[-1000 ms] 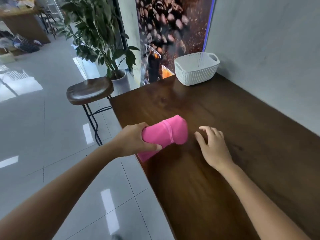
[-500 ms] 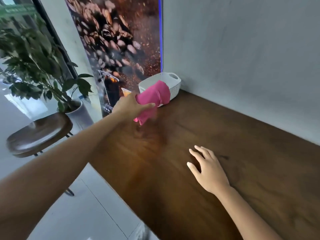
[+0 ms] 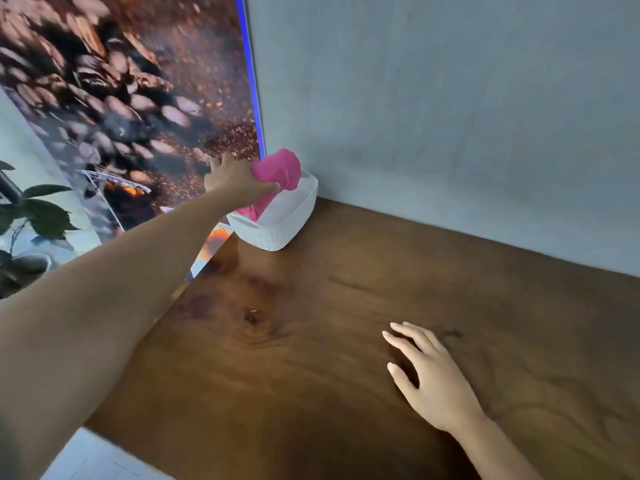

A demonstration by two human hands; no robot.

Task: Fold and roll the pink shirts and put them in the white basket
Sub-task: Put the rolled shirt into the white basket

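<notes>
The left hand [image 3: 239, 183] has carried the rolled pink shirt [image 3: 277, 178] from the near edge of the worktop [image 3: 311, 341] all the way to the far corner, and now grips it right over the white basket [image 3: 287, 220], the roll's lower end already dipping inside the rim. That looks like the drop-off, with only the release left. The right hand [image 3: 429, 379] stays flat on the wood, fingers spread and holding nothing, and no brand, label or writing can be read anywhere.

The white basket [image 3: 277, 225] is hemmed in by the grey wall [image 3: 450, 116] behind and the coffee-bean poster [image 3: 131, 98] beside it; open tabletop [image 3: 311, 341] is left in front.
</notes>
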